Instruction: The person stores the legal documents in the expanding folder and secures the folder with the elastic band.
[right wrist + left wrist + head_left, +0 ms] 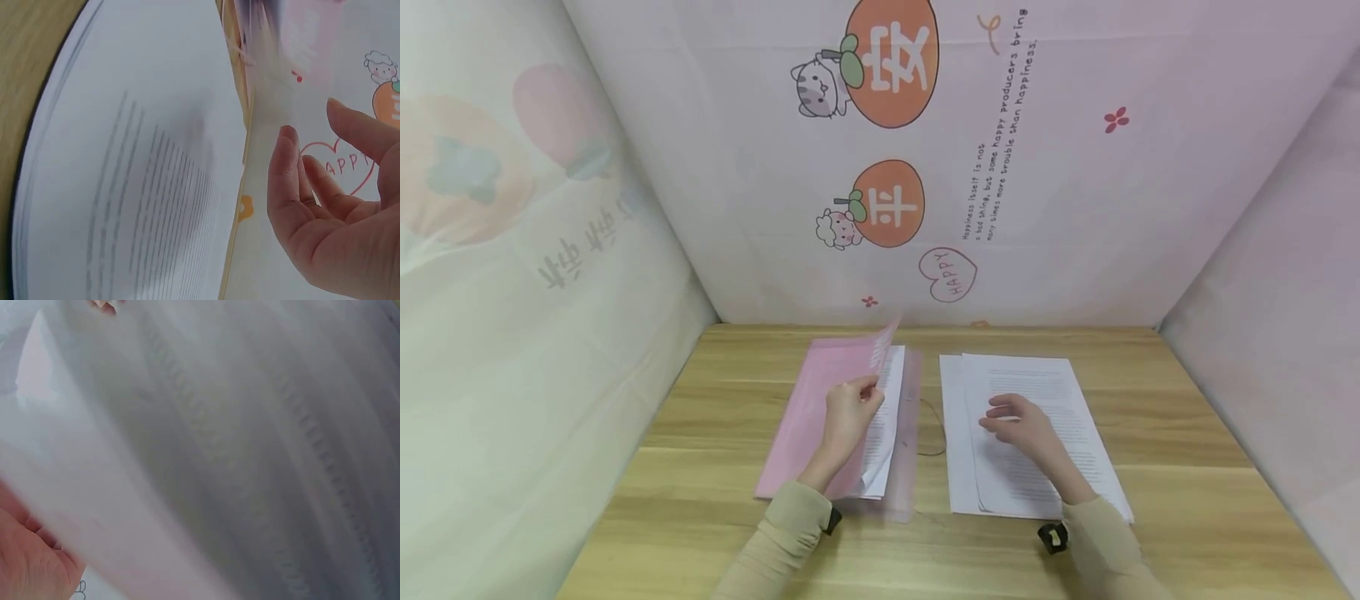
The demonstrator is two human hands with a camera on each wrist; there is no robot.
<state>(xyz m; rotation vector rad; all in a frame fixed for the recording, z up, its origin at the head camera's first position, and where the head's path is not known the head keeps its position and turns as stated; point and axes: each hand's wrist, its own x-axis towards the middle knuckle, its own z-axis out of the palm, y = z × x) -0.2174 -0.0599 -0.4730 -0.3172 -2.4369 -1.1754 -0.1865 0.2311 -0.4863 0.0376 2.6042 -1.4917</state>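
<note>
A pink translucent folder (808,408) lies on the wooden table at left, its front cover raised and tilted to the left. My left hand (848,417) pinches the free edge of that cover. Printed sheets (882,442) show inside the folder beneath it. In the left wrist view the cover (156,475) fills most of the picture, blurred, with the left hand (34,559) at the lower left. Over a stack of printed paper (1037,475) on the right hovers my right hand (1022,425). Its fingers are loosely bent and hold nothing, as the right wrist view also shows.
A thin looped cord (942,433) lies between the folder and the paper stack. Patterned cloth walls (1045,275) enclose the wooden table (1187,492) at the back and both sides. Black wrist straps (1052,537) sit at both sleeve cuffs.
</note>
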